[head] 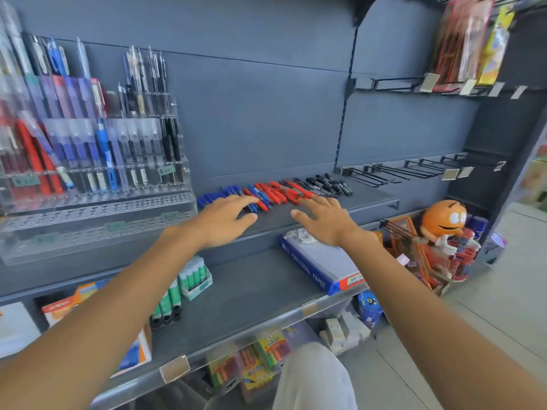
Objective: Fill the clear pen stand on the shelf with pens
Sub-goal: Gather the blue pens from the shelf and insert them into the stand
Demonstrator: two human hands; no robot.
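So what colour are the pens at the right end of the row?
Those pens are black; the head view shows them best.

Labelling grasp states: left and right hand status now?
Left hand: open, fingers over the loose pens, holding nothing.
Right hand: open, holding nothing.

Loose blue, red and black pens (275, 192) lay on the grey metal shelf (370, 199). The clear tiered acrylic pen stand (97, 173) stood at nine o'clock from them.
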